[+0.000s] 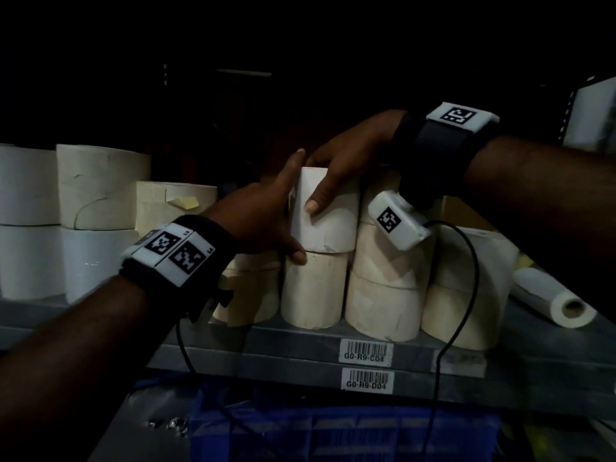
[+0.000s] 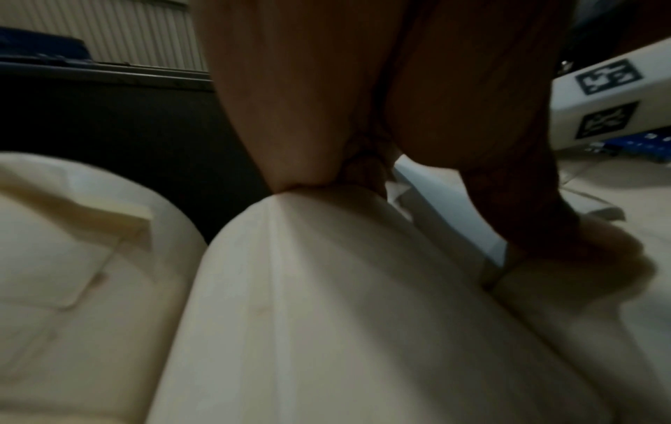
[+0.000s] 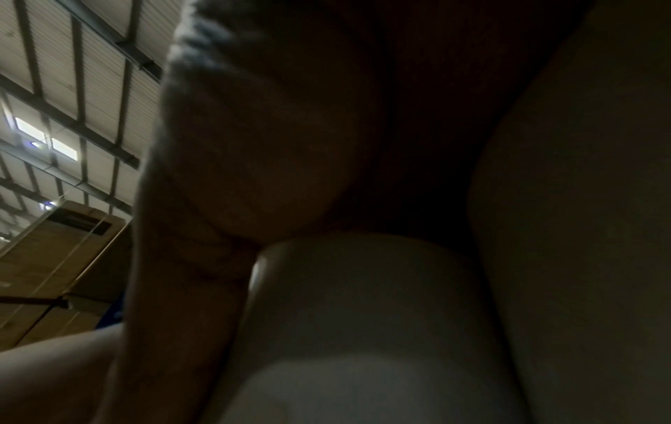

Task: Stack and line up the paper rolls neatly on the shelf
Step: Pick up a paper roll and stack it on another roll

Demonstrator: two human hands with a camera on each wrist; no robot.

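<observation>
Both hands grip one upright paper roll (image 1: 328, 211): left hand (image 1: 266, 215) alongside, right hand (image 1: 346, 155) over its top.

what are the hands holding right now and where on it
Both hands hold the upper white roll: right hand over its top and front, left hand against its left side.

We see bare forearms, each with a black wristband (image 1: 433, 141) carrying white blocks (image 1: 173, 253) printed with black square markers; thin black cables (image 1: 466, 271) hang from both.
</observation>
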